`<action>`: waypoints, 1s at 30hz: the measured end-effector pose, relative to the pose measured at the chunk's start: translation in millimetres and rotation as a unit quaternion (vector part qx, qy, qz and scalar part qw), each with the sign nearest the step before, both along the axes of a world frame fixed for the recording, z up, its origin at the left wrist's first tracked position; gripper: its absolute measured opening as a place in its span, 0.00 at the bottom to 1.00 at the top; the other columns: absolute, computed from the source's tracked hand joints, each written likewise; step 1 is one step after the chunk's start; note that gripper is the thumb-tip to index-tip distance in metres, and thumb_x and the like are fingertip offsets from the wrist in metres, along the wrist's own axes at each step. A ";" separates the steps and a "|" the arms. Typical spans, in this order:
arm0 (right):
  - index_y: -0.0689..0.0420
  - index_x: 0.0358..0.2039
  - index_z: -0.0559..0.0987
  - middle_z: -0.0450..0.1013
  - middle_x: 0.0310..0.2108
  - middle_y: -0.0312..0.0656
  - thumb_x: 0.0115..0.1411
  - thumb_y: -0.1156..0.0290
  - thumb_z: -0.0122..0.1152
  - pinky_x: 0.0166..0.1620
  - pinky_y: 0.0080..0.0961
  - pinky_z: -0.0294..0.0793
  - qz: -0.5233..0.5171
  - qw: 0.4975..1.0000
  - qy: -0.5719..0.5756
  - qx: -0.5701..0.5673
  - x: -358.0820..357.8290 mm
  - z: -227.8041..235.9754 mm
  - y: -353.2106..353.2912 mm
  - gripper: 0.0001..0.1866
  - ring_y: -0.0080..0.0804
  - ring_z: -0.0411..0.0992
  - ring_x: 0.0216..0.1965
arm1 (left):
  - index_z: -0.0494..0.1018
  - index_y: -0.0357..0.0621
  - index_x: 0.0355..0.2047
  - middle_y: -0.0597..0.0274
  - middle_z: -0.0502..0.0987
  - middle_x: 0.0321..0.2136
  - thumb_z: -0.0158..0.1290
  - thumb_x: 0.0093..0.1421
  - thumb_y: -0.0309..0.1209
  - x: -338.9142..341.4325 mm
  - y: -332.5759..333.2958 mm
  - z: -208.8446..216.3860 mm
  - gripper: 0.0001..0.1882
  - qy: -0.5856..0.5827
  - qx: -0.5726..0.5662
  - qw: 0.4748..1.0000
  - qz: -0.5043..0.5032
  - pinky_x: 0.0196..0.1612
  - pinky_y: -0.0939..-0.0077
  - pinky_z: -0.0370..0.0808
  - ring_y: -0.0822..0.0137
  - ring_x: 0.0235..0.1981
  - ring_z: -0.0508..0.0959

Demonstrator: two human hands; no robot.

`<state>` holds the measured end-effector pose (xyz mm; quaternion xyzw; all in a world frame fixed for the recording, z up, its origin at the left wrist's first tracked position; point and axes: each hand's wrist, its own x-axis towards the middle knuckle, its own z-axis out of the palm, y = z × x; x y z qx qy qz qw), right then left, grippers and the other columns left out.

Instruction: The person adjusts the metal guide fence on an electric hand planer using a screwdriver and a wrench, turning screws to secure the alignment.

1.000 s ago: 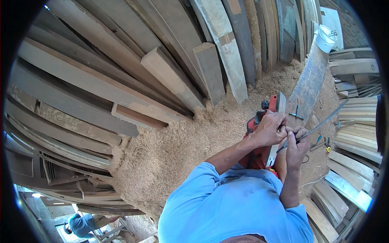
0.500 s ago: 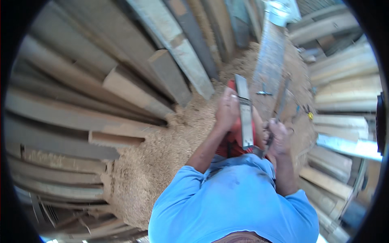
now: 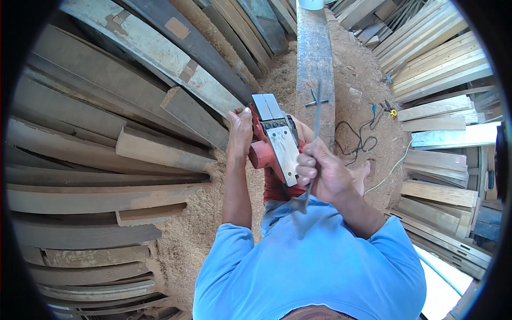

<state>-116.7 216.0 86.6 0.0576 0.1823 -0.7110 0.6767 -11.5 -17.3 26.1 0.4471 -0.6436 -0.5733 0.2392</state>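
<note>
A red electric planer [image 3: 262,154] rests upside down against my lap, its silvery sole plate [image 3: 285,152] facing up and its cutter slot across the middle. My left hand [image 3: 240,128] is closed on the planer's left front edge. To the right of the sole, my right hand [image 3: 329,173] is closed round a long, thin metal tool [image 3: 318,114]. That tool stands nearly upright in the picture, with a wider, motion-smeared lower end near my blue shirt. Its exact kind is too blurred to make out.
Ahead lies a worn plank [image 3: 314,58] bearing a T-shaped metal tool [image 3: 316,102] and a white bucket [image 3: 311,4]. A black cord [image 3: 358,141] and yellow-handled pliers [image 3: 393,113] lie on the right. Stacked boards [image 3: 160,152] line both sides; wood shavings [image 3: 197,234] cover the floor.
The planer has tilted and shifted left with my left hand. My right hand has come up and left beside the sole, bringing the thin metal tool upright. The view has swung rightward.
</note>
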 end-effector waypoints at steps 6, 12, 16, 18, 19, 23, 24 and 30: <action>0.46 0.35 0.69 0.65 0.28 0.28 0.78 0.51 0.49 0.37 0.29 0.74 0.112 0.990 -0.088 -0.006 47.1 -14.5 -14.4 0.15 0.21 0.68 0.29 | 0.52 0.19 0.65 0.32 0.79 0.45 0.54 0.65 0.47 5.9 -11.6 -46.5 0.44 -0.135 -0.030 0.985 -0.108 0.58 0.59 0.76 0.45 0.50 0.82; 0.47 0.34 0.68 0.65 0.27 0.29 0.78 0.52 0.49 0.36 0.29 0.75 0.138 0.985 -0.105 0.017 58.7 -20.9 -10.5 0.16 0.21 0.68 0.28 | 0.71 0.19 0.47 0.34 0.80 0.42 0.56 0.62 0.46 -8.7 -24.8 -43.4 0.32 -0.223 -0.079 0.953 -0.190 0.55 0.58 0.76 0.48 0.49 0.82; 0.47 0.34 0.67 0.64 0.27 0.29 0.78 0.52 0.48 0.36 0.29 0.75 0.139 0.983 -0.119 0.013 62.7 -20.1 -7.2 0.16 0.21 0.67 0.27 | 0.70 0.32 0.40 0.55 0.80 0.33 0.52 0.68 0.41 -8.1 -28.7 -57.1 0.19 -0.207 -0.079 0.957 -0.189 0.39 0.70 0.77 0.66 0.32 0.79; 0.47 0.34 0.67 0.64 0.27 0.29 0.78 0.51 0.47 0.35 0.29 0.75 0.141 0.981 -0.131 0.011 64.9 -20.0 -5.3 0.17 0.21 0.67 0.26 | 0.69 0.33 0.40 0.57 0.79 0.33 0.51 0.68 0.40 -12.4 -26.6 -52.4 0.18 -0.177 -0.031 0.966 -0.184 0.39 0.70 0.76 0.67 0.32 0.78; 0.46 0.34 0.68 0.64 0.27 0.28 0.78 0.50 0.47 0.36 0.28 0.75 0.149 0.980 -0.129 0.005 66.2 -20.6 -4.3 0.17 0.20 0.66 0.27 | 0.69 0.33 0.40 0.58 0.78 0.33 0.51 0.68 0.39 -13.0 -27.0 -53.2 0.17 -0.168 -0.019 0.969 -0.179 0.39 0.71 0.76 0.68 0.31 0.77; 0.45 0.36 0.69 0.63 0.28 0.26 0.78 0.48 0.46 0.36 0.26 0.74 0.176 0.976 -0.130 -0.007 71.8 -21.9 -2.8 0.17 0.19 0.66 0.27 | 0.70 0.24 0.43 0.43 0.79 0.39 0.49 0.66 0.42 -9.0 -38.7 -74.0 0.24 -0.160 -0.015 0.974 -0.161 0.49 0.65 0.75 0.56 0.41 0.80; 0.44 0.36 0.69 0.63 0.28 0.26 0.78 0.48 0.46 0.36 0.26 0.73 0.182 0.974 -0.132 -0.007 73.1 -21.5 -2.8 0.17 0.19 0.65 0.27 | 0.70 0.19 0.44 0.35 0.80 0.41 0.49 0.65 0.43 -5.6 -42.7 -85.1 0.29 -0.165 -0.025 0.974 -0.156 0.54 0.61 0.75 0.49 0.46 0.82; 0.47 0.34 0.67 0.64 0.26 0.27 0.78 0.49 0.45 0.32 0.25 0.76 0.173 0.976 -0.134 0.020 73.1 -13.7 -2.2 0.18 0.18 0.66 0.24 | 0.77 0.34 0.36 0.63 0.77 0.27 0.45 0.66 0.37 -6.9 -52.7 -100.4 0.18 -0.101 0.019 0.975 -0.196 0.33 0.76 0.73 0.73 0.26 0.75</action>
